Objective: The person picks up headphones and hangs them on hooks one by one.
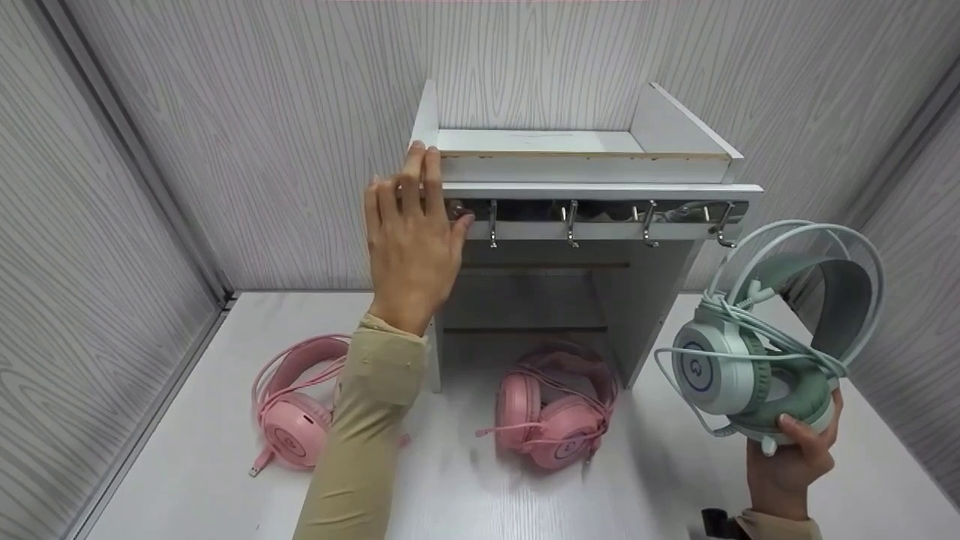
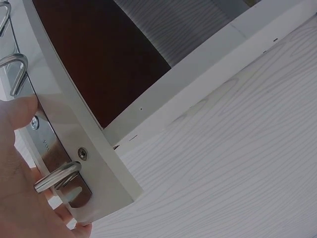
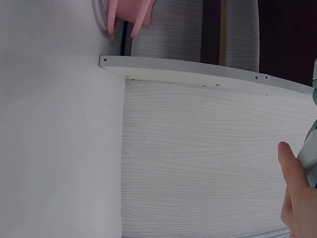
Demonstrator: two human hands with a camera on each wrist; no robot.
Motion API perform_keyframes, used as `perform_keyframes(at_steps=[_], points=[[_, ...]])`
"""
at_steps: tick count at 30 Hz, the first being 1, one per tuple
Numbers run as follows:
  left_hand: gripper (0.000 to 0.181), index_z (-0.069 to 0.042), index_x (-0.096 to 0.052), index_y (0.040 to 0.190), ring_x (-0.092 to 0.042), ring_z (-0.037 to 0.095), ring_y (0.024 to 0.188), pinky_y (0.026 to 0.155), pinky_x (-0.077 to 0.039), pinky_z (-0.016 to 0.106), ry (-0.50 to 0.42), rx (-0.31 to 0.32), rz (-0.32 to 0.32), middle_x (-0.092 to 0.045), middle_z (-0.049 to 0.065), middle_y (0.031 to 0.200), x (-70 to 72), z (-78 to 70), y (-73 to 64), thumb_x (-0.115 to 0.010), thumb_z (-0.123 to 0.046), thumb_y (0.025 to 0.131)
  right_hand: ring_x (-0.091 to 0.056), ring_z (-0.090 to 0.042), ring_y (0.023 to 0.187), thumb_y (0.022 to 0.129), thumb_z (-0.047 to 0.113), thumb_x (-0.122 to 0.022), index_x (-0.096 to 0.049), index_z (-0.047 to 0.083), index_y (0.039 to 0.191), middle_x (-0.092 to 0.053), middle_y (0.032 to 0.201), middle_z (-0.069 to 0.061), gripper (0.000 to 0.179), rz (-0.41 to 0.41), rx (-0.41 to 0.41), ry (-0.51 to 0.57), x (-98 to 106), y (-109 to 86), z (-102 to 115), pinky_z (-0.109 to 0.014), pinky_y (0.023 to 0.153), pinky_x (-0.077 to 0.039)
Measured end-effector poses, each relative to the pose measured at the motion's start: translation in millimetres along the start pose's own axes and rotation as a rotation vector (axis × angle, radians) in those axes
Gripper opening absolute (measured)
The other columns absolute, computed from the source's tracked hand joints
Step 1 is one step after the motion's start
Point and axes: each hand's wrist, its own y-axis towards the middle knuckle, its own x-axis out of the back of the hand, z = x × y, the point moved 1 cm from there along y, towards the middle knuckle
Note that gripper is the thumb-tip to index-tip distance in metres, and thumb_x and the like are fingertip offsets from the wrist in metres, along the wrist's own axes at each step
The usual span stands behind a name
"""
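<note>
The white rack [image 1: 585, 169] stands on the table [image 1: 487, 510] with its open tray [image 1: 536, 140] on top, the floor of it bounded by two side boards and a low front board. Under that front board runs a rail with a row of metal hooks [image 1: 572, 223]. In the lower opening, between the two side panels, one pink headset [image 1: 566, 435] lies with its band inside and its ear cups out past the panels' front edges. A second pink headset [image 1: 295, 431] is on the table left of the rack, partly hidden by the beige sleeve [image 1: 360, 435].

The left hand [image 1: 412, 244] is laid over the left end of the rail, its fingers extended upward and their tips at the tray's front corner. Its thumb lies out to the side on the metal strip (the left wrist view shows a screw right by it). The right hand [image 1: 795, 457] is clamped on a pale green headset [image 1: 712, 367], gripping the lower ear cup. That headset is held up right of the rack, its cable wound around it. The two hands are well apart.
</note>
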Motion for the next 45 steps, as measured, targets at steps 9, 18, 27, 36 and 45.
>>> perform_keyframes(at_steps=[9, 18, 27, 36, 45], points=[[0.075, 0.0, -0.026, 0.155, -0.039, 0.039, 0.125, 0.118, -0.022, 0.05, -0.007, 0.0, -0.02, -0.028, 0.018, 0.157, 0.1, 1.0, 0.2, -0.057, -0.043, 0.102, -0.046, -0.03, 0.11, 0.067, -0.008, -0.038, -0.043, -0.001, 0.138, -0.047, 0.128, -0.021, 0.072, 0.042, 0.004, -0.002, -1.9, 1.8, 0.3, -0.036, 0.09, -0.048], [0.075, 0.0, -0.027, 0.155, -0.041, 0.038, 0.123, 0.117, -0.024, 0.05, -0.008, -0.019, -0.064, -0.029, 0.019, 0.156, -2.8, -0.2, -2.5, -0.058, -0.043, 0.102, -0.043, -0.031, 0.113, 0.068, -0.007, -0.038, -0.044, -0.001, 0.141, -0.044, 0.129, -0.021, 0.073, 0.013, 0.009, -0.048, -2.3, -3.2, 4.0, -0.037, 0.093, -0.046], [0.074, 0.0, -0.027, 0.155, -0.04, 0.038, 0.124, 0.117, -0.023, 0.05, -0.007, -0.014, -0.052, -0.029, 0.019, 0.157, -1.6, 0.4, -1.5, -0.056, -0.043, 0.103, -0.043, -0.031, 0.112, 0.066, -0.008, -0.038, -0.044, -0.002, 0.139, -0.045, 0.128, -0.021, 0.073, 0.016, 0.028, -0.043, -4.2, -1.8, 3.8, -0.037, 0.093, -0.045], [0.075, 0.0, -0.026, 0.155, -0.039, 0.039, 0.126, 0.118, -0.022, 0.05, -0.022, -0.012, -0.045, -0.028, 0.018, 0.157, -1.5, -0.1, -0.7, -0.057, -0.043, 0.102, -0.043, -0.031, 0.112, 0.066, -0.007, -0.038, -0.044, -0.002, 0.139, -0.045, 0.128, -0.022, 0.074, 0.016, 0.033, -0.037, -5.7, -2.4, 4.5, -0.036, 0.091, -0.046], [0.074, 0.0, -0.027, 0.155, -0.039, 0.039, 0.125, 0.118, -0.022, 0.05, -0.024, -0.013, -0.046, -0.028, 0.018, 0.158, -1.0, 0.8, -1.5, -0.057, -0.043, 0.102, -0.044, -0.03, 0.113, 0.065, -0.009, -0.037, -0.044, -0.001, 0.14, -0.045, 0.129, -0.021, 0.075, 0.042, 0.018, -0.029, -5.4, -4.0, 3.9, -0.036, 0.092, -0.047]])
